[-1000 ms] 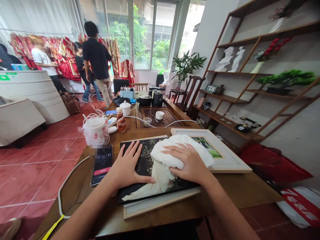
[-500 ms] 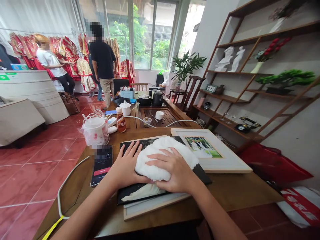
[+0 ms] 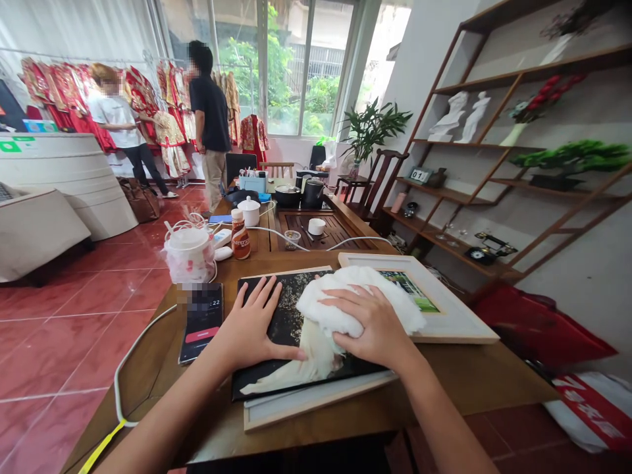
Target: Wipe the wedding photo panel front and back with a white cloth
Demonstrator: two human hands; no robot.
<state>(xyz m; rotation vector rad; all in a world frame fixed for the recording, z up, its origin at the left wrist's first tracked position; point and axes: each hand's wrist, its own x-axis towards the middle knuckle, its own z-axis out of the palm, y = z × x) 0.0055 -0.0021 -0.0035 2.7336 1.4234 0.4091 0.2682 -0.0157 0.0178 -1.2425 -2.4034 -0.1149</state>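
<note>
A dark photo panel [image 3: 276, 322] lies on the table, showing a pale dress and light speckles. My left hand [image 3: 257, 322] rests flat on its left part, fingers spread, holding nothing. My right hand [image 3: 368, 322] has its fingers over a thick wad of white cotton wool [image 3: 320, 296] and its thumb at the near edge. This wad lies across the panel's right side and overlaps a white-framed photo [image 3: 459, 316], hiding part of its picture. Under the panel, a second pale wooden frame [image 3: 316, 407] sticks out toward me.
Left of the panel lies a phone [image 3: 200, 329] with its screen lit. Behind it stand a plastic-wrapped white tub [image 3: 190, 253] and a brown bottle [image 3: 240, 237]. A white cable [image 3: 123, 362] runs along the left edge. Two people stand by red garments further back.
My right hand has moved right with the cotton wad, uncovering the speckles and more of the dress on the panel. My left hand stays almost in place.
</note>
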